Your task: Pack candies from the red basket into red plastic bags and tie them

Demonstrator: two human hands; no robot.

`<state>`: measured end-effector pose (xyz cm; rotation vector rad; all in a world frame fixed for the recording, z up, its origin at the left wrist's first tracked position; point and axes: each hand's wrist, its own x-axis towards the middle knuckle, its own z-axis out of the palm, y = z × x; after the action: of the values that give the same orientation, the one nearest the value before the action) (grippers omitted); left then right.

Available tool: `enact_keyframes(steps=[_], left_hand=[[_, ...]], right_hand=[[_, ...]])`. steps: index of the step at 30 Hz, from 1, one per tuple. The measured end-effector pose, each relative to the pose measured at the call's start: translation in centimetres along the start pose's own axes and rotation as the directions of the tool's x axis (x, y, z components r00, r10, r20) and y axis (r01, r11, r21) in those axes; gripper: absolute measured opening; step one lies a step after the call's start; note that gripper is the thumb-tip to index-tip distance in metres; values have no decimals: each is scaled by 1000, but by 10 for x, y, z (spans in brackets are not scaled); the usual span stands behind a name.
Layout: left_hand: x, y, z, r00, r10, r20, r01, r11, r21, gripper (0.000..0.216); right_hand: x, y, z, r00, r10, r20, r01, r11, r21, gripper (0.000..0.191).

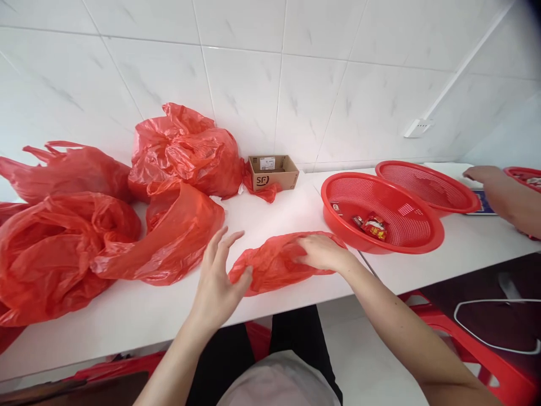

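Note:
A thin red plastic bag (270, 268) lies low and crumpled on the white table in front of me. My left hand (220, 279) is at its left end, palm turned inward, thumb and fingers apart with nothing between them. From the right, my right hand (319, 252) reaches onto or into the bag. Red film partly covers its fingertips, so their grip is unclear. Just beyond it stands a red perforated basket (422, 237), with a few small wrapped packets (374, 226) at the bottom.
Several bulging red bags (186, 149) crowd the table's left side. A small open cardboard box (274, 179) stands against the tiled wall. Another red basket (460, 194) sits behind the first. At far right, a co-worker's arm (505, 194) reaches over the table near another basket (526, 172).

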<state>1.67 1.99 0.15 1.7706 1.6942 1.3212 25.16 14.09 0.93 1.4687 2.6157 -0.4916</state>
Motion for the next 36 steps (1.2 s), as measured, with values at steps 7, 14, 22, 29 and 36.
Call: enact_keyframes(steps=[7,14,22,29,36], left_hand=[[0,-2,64,984,70,162,-133,898,419,11],[32,-60,28,964,-205,169,81,832,549,51],[23,-39,13,924,-227,309,103,923,370,46],[10,-49,-8,863,-346,368,270,932,243,44],[16,-39,1,867,-273,416,151,941,302,35]], right_hand=[[9,-35,28,997,63,-33,-65,997,-49,39],[-9,-4,31,991,82,108,-91,992,84,63],[-71,11,-33,935,-88,-343,256,837,483,39],[-58,75,-28,818,508,-270,-542,838,-65,41],[-2,13,-44,958,140,-251,-83,971,224,63]])
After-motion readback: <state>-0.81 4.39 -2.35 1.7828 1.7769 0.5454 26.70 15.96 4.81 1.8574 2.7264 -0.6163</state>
